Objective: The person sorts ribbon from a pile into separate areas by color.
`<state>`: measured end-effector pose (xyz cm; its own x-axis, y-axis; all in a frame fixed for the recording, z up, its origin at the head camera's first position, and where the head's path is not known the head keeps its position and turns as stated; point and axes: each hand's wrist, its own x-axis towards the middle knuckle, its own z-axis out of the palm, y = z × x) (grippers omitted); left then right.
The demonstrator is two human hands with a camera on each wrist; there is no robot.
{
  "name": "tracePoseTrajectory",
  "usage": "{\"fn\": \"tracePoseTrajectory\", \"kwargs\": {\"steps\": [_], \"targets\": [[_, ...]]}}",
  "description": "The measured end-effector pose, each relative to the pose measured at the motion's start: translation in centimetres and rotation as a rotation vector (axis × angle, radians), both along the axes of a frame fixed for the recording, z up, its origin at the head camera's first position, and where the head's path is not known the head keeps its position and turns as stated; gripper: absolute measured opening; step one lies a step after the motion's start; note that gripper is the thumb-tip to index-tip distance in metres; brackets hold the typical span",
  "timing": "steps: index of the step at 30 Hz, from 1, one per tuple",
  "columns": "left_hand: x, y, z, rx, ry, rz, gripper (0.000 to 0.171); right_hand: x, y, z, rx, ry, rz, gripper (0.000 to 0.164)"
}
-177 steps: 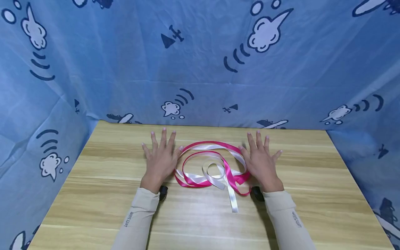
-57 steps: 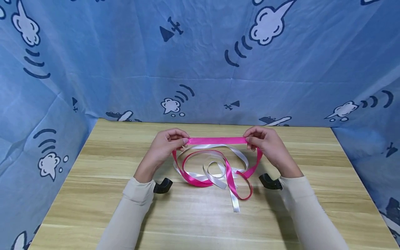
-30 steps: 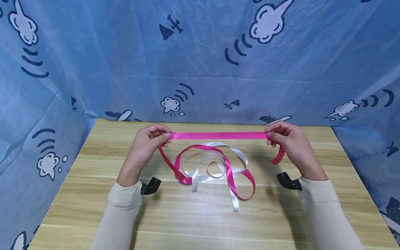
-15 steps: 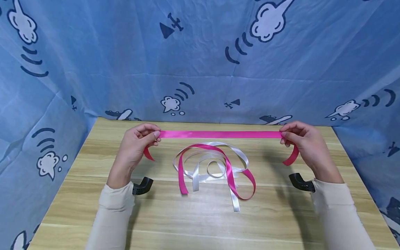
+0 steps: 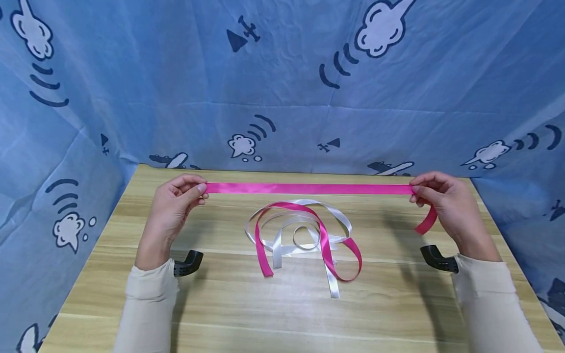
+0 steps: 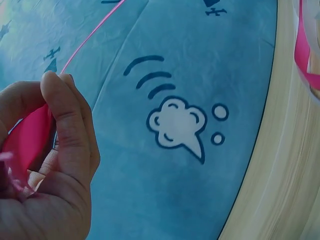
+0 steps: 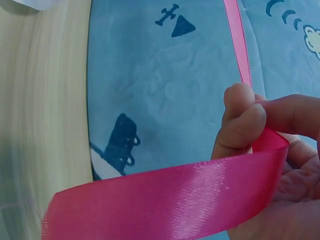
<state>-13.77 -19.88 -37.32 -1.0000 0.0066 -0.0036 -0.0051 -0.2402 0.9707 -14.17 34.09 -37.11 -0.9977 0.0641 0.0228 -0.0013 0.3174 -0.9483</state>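
A pink satin ribbon (image 5: 309, 189) is stretched straight and level between the two hands, above the far part of the table. My left hand (image 5: 174, 206) pinches it near one end between thumb and fingers; in the left wrist view a short frayed tail of the ribbon (image 6: 30, 137) lies inside the palm. On the other side my right hand (image 5: 450, 208) pinches it likewise, and a loose tail (image 7: 165, 197) curls down past the fingers. Below, a second pink ribbon (image 5: 325, 245) lies looped on the table over white ribbons (image 5: 277, 247), with one white coil among them.
The light wood table (image 5: 282, 314) ends at the back against a blue printed cloth (image 5: 282, 88), which also hangs at both sides. A black wrist mount (image 5: 188, 264) sits on the left wrist and another black mount (image 5: 439, 260) on the right.
Both hands first lay flat beside the ribbons. They then picked up one pink ribbon and drew apart, pulling it out of the pile and straight. The hands are still farther apart now.
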Motion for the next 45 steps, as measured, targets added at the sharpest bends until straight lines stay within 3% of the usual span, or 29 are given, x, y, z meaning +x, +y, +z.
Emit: {"fn": "tracePoseTrajectory", "kwargs": {"steps": [9,15,21,34,45], "targets": [[0.6,-1.5,-0.2,0.054,0.009,0.062,0.015,0.4,0.9,0.1,-0.057,-0.011,-0.027,0.014],[0.8,-2.3,-0.2,0.074,0.005,0.095,0.013,0.5,1.3,0.2,0.014,-0.027,-0.045,0.012],[1.0,-3.3,-0.2,0.094,0.019,0.123,0.009,0.7,1.7,0.1,-0.049,-0.019,-0.042,0.016],[0.7,-5.7,-0.2,0.175,0.048,0.207,0.013,0.8,2.9,-0.1,-0.062,-0.002,-0.080,0.022],[0.6,-6.6,0.2,0.232,0.056,0.215,0.016,1.0,3.8,-0.2,-0.140,-0.014,-0.127,0.022]]}}
